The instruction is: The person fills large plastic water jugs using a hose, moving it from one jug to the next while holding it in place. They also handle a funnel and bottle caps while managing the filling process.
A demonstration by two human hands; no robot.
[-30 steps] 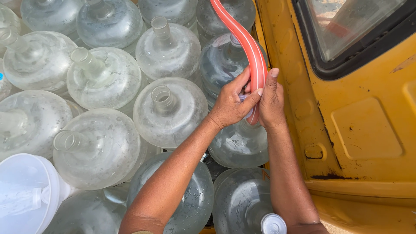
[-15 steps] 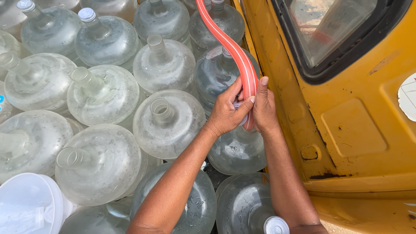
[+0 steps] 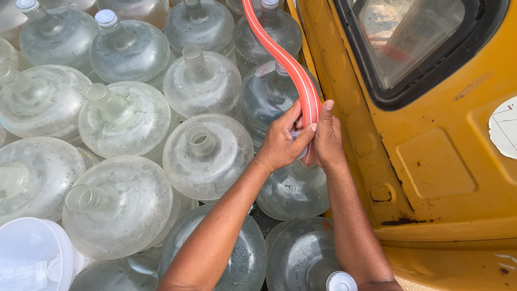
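Observation:
An orange-red striped hose (image 3: pixel 280 54) runs down from the top of the view between my two hands. My left hand (image 3: pixel 281 141) wraps its fingers and thumb round the hose's lower end. My right hand (image 3: pixel 327 137) presses against the hose from the other side. Both hands meet above the neck of a clear water jug (image 3: pixel 293 188), whose mouth is hidden behind them. The hose end itself is covered by my fingers.
Several large clear plastic water jugs stand packed together, some open-necked like one jug (image 3: pixel 207 156), some capped like another (image 3: pixel 129 51). A yellow vehicle body (image 3: pixel 431 172) with a dark-framed window (image 3: pixel 414 43) stands close on the right. A white funnel (image 3: pixel 32 258) sits at the lower left.
The view has shifted so more capped jugs show at the top. My hands stay together on the hose's lower end above the same jug.

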